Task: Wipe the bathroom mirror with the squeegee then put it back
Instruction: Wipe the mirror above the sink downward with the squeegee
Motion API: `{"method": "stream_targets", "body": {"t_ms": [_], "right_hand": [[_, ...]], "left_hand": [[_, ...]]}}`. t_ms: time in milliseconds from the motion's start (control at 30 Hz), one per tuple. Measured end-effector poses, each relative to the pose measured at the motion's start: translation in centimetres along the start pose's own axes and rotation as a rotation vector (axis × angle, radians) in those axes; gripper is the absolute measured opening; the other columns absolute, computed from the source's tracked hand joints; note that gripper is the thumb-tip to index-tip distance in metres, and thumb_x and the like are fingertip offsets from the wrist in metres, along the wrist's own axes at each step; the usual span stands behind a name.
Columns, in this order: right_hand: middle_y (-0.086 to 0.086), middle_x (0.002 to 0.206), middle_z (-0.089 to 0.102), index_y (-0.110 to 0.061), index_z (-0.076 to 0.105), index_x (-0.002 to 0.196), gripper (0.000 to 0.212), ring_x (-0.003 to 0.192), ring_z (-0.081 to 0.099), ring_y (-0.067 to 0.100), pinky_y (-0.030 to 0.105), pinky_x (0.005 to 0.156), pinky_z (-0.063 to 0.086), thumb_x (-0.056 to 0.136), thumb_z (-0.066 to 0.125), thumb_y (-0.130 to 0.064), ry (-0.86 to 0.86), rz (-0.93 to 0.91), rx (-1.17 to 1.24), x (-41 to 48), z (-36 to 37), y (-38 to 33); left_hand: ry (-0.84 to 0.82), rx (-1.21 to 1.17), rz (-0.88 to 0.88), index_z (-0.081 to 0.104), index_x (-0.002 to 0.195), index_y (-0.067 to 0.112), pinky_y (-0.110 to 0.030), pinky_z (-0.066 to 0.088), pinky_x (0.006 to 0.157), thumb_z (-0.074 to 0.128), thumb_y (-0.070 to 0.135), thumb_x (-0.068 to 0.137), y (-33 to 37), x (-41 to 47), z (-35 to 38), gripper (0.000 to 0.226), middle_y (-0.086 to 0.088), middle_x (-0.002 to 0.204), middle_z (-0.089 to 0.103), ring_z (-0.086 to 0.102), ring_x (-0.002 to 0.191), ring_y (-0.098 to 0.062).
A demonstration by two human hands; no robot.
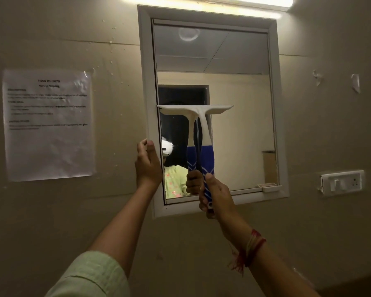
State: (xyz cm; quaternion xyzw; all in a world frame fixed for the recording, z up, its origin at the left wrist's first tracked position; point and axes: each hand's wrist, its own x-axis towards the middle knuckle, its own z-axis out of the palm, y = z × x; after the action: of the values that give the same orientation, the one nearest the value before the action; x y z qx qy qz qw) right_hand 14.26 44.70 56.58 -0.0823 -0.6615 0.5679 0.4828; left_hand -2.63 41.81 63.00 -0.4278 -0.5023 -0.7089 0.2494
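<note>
A white-framed mirror [240, 129] hangs on the beige wall. The squeegee [204, 125] has a white blade head and a blue and white handle. Its blade lies level against the glass at mid-height, on the left half. My right hand [214, 194] is closed around the bottom of the handle, in front of the mirror's lower edge. My left hand [147, 166] grips the left side of the mirror frame [147, 82], thumb on its front. The glass reflects the squeegee, the hand and a person in a light green top.
A printed task sheet [48, 125] is taped to the wall left of the mirror. A white switch plate [342, 182] sits to the right. A tube light [206, 2] glows above the frame. A small white latch [270, 187] sticks out at the mirror's lower right corner.
</note>
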Motion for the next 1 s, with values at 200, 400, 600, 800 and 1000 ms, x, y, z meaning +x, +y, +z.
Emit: {"method": "stream_targets", "body": {"t_ms": [200,400,600,800,1000], "right_hand": [[-0.008,0.041,0.047,-0.016,0.049,0.070,0.039,0.035,0.041,0.002,0.013,0.034,0.031,0.094,0.034,-0.043,0.024,0.029,-0.009,-1.0,-0.3,1.6],[-0.008,0.043,0.047,-0.016,0.050,0.073,0.039,0.037,0.041,0.003,0.014,0.035,0.031,0.089,0.037,-0.049,0.021,0.040,-0.038,-2.2,-0.8,3.2],[-0.006,0.052,0.048,-0.016,0.050,0.074,0.036,0.040,0.043,0.003,0.013,0.037,0.033,0.095,0.035,-0.042,0.020,0.062,-0.065,-3.4,-1.0,4.6],[0.000,0.056,0.044,-0.015,0.048,0.074,0.035,0.042,0.041,0.005,0.014,0.037,0.033,0.096,0.034,-0.038,0.003,0.102,-0.044,-4.5,-1.2,5.4],[0.000,0.055,0.042,-0.014,0.047,0.071,0.037,0.041,0.040,0.004,0.013,0.038,0.033,0.096,0.032,-0.036,0.012,0.154,-0.031,-6.4,-1.1,7.5]], "left_hand": [[-0.005,-0.002,-0.006,0.046,0.113,0.004,-0.001,0.033,0.046,0.024,0.037,0.097,-0.2,0.0,0.0,0.043,0.010,0.066,0.045,0.044,0.058,-0.001],[0.007,0.004,-0.001,0.046,0.110,0.005,0.000,0.032,0.048,0.025,0.035,0.098,-0.1,0.1,0.0,0.039,0.011,0.067,0.045,0.043,0.058,0.001],[0.011,0.017,-0.019,0.047,0.110,0.006,0.002,0.031,0.051,0.025,0.035,0.098,-0.3,0.1,0.1,0.038,0.015,0.069,0.046,0.045,0.062,0.004],[0.001,0.022,-0.023,0.048,0.111,0.006,-0.010,0.028,0.054,0.025,0.033,0.098,-0.2,0.1,0.1,0.038,0.002,0.083,0.052,0.045,0.067,0.001],[-0.003,0.022,-0.024,0.047,0.110,0.004,-0.001,0.033,0.052,0.025,0.033,0.098,-0.3,0.1,0.1,0.039,0.008,0.070,0.048,0.044,0.060,0.004]]}}
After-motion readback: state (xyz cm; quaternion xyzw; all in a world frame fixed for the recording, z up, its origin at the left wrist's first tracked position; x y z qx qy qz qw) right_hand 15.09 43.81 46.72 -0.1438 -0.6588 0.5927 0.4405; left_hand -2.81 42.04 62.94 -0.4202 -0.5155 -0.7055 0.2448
